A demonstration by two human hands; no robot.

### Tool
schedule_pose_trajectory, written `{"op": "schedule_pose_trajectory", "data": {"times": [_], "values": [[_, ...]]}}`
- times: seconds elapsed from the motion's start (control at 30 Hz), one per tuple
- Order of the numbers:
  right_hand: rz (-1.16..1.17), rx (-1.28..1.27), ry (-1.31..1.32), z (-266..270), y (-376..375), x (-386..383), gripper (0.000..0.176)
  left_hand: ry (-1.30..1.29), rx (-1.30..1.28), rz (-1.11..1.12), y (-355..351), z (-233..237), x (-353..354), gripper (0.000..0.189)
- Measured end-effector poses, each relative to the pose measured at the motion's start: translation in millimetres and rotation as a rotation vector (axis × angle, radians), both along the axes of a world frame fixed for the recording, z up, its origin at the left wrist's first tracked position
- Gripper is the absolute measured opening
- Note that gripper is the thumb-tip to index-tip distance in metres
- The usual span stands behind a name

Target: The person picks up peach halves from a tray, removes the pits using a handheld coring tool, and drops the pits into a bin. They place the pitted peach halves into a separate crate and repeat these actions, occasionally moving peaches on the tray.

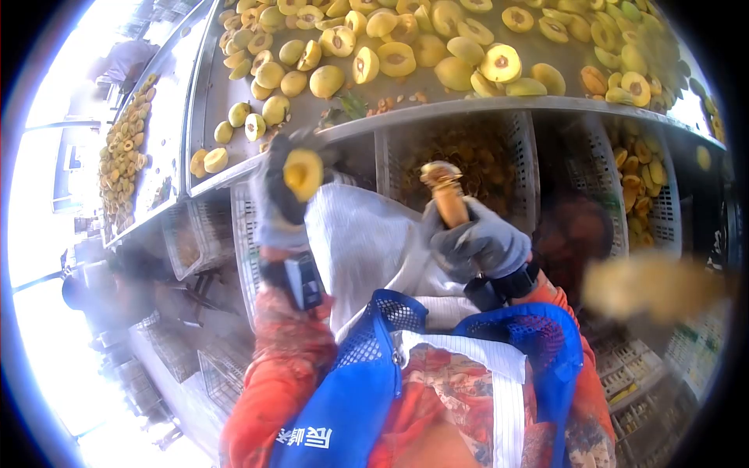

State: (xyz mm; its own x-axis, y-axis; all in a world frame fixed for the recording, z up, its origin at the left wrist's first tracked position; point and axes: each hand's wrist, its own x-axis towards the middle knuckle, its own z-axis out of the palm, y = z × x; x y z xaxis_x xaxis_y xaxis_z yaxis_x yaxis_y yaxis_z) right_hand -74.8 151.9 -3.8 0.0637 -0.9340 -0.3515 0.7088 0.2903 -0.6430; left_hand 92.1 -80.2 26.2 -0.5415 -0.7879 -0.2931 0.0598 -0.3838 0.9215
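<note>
The fruit half [303, 175] is up on the left, just short of the near edge of the metal table [234, 176], with the left hand [276, 191] gripping it and the cut face seemingly turned up. The right hand [472, 240] is closed around the wooden handle of a tool [449, 204], metal end pointing to the far side, well apart from the fruit. For a clean job I'd cradle the half from behind, fingertips below the cut rim and off the tool's path, and choke up on that handle so the wrist does small turns; wet flesh is probably slippery, so firm but no squeezing. Hard to make out: the left fingers are smeared by motion, so I can't tell exactly where each sits, and the metal tip is too blurry to judge its edge. Under the table, the contents of the middle crate [525, 160] are in shadow, a tan blur [651, 287] on the near right is anyone's guess, and the far left is washed out by glare.
</note>
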Motion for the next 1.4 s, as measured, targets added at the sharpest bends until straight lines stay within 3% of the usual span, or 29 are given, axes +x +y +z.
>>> {"op": "schedule_pose_trajectory", "data": {"times": [0.03,0.07,0.1,0.23,0.3,0.37,0.4,0.43,0.5,0.53,0.57,0.6,0.63,0.67,0.7,0.73,0.8,0.87,0.9,1.0,1.17,1.27,1.37,1.4], "values": [[-0.055,0.016,0.028,-20.9,3.4,-10.5,0.027,-0.250,-0.446,-0.123,-33.9,-13.7,26.4,0.037],[-0.046,0.151,0.766,-57.5,2.0,-19.2,0.030,-0.523,-0.897,-0.138,-67.9,-27.3,52.8,0.041],[-0.033,0.295,1.499,-88.3,-0.1,-24.5,0.033,-0.390,-0.575,0.063,-70.3,-21.7,45.3,0.039],[0.020,0.525,1.491,-96.8,5.7,-31.1,0.038,-0.908,-1.004,-0.180,-120.0,-34.8,-21.2,0.049],[0.050,0.542,1.447,-73.9,0.6,-30.6,0.039,-0.664,-1.078,-0.280,-121.8,-49.0,-75.0,0.062],[-0.033,0.488,1.443,-68.6,7.0,-29.9,0.040,-0.951,-1.595,-0.420,-145.1,-70.3,-112.8,0.069],[-0.082,0.438,1.454,-60.7,10.9,-27.9,0.040,-1.169,-1.448,-0.524,-149.2,-78.1,-125.7,0.075],[-0.131,0.386,1.464,-51.6,12.8,-27.0,0.040,-1.119,-1.406,-0.555,-155.3,-79.7,-130.9,0.074],[-0.243,0.325,1.159,-42.5,11.7,-32.0,0.038,-1.028,-1.326,-0.611,-175.7,-80.6,-129.6,0.072],[-0.289,0.292,1.012,-48.8,12.6,-37.7,0.037,-0.732,-1.110,-0.531,-186.0,-89.1,-121.5,0.064],[-0.330,0.256,0.868,-56.2,10.5,-41.4,0.035,-0.680,-0.796,-0.431,-173.1,-74.7,-118.2,0.055],[-0.004,0.631,1.486,-73.9,3.2,-39.6,0.031,-0.251,-0.376,-0.358,-155.3,-58.8,-103.0,0.054],[-0.019,0.611,1.512,-71.8,-0.7,-36.6,0.031,0.173,0.041,-0.271,-137.2,-44.8,-86.8,0.053],[-0.034,0.585,1.544,-68.8,-8.3,-34.2,0.031,0.152,-0.108,-0.312,-123.4,-36.0,-81.3,0.045],[-0.026,0.560,1.568,-66.4,-11.9,-26.2,0.031,0.079,-0.589,-0.421,-98.8,-34.6,-72.7,0.041],[-0.159,0.352,1.593,-64.3,-19.0,-16.3,0.034,0.018,-1.070,-0.397,-74.6,-33.3,-64.5,0.037],[-0.166,0.244,1.546,-27.0,-42.5,-3.5,0.035,0.027,-1.281,-0.311,-68.7,-65.7,-47.1,0.046],[-0.171,0.189,1.553,-13.1,-54.5,8.3,0.037,0.233,-0.998,-0.364,-18.9,-59.9,-58.3,0.050],[-0.192,0.173,1.542,-9.6,-59.6,11.6,0.038,0.246,-1.058,-0.347,-4.7,-58.7,-59.5,0.050],[-0.308,0.103,1.517,-1.4,-62.0,16.1,0.040,0.371,-0.184,-0.314,29.5,-41.5,-62.9,0.045],[-0.346,0.114,1.530,6.1,-51.3,23.4,0.038,0.385,0.055,-0.222,46.1,-33.4,-65.6,0.049],[-0.290,0.099,1.443,7.8,-46.3,25.3,0.036,0.202,-0.354,-0.294,50.2,-18.7,-62.4,0.044],[-0.160,0.070,1.361,2.3,-37.2,19.7,0.033,-0.050,-1.039,-0.428,45.8,-18.9,-55.3,0.039],[-0.145,0.057,1.322,0.6,-35.0,19.4,0.033,-0.058,-1.152,-0.444,43.2,-22.6,-55.0,0.038]]}}
